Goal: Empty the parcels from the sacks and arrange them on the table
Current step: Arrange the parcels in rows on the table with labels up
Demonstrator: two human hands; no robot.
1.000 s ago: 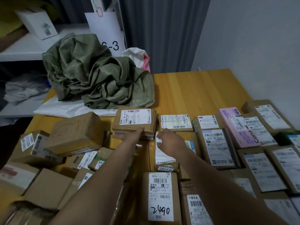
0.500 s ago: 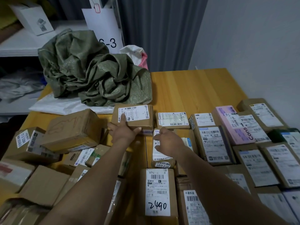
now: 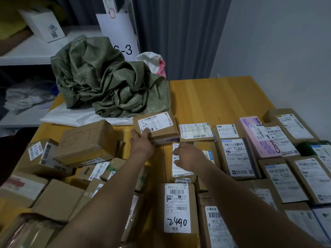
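Many labelled cardboard parcels cover the wooden table [image 3: 215, 97]. My left hand [image 3: 141, 142] grips the near left corner of a flat brown parcel [image 3: 157, 127] with a white label, lying beside the crumpled green sack [image 3: 107, 86]. My right hand [image 3: 188, 155] rests fingers-down on a narrow parcel with a long white label [image 3: 176, 169] just below it. A tall parcel marked 2490 [image 3: 177, 208] lies nearer to me. Neat rows of parcels fill the right side, among them a pink box [image 3: 259, 136].
A loose heap of brown boxes [image 3: 86, 142] sits at the left of the table. A white plastic bag [image 3: 75, 116] lies under the green sack. White shelves [image 3: 26, 54] with a white box stand behind, left. A grey curtain and a wall close the back.
My left hand has slid forward onto the flat parcel's corner and nudged it up and right. My right hand has stayed on the narrow parcel.
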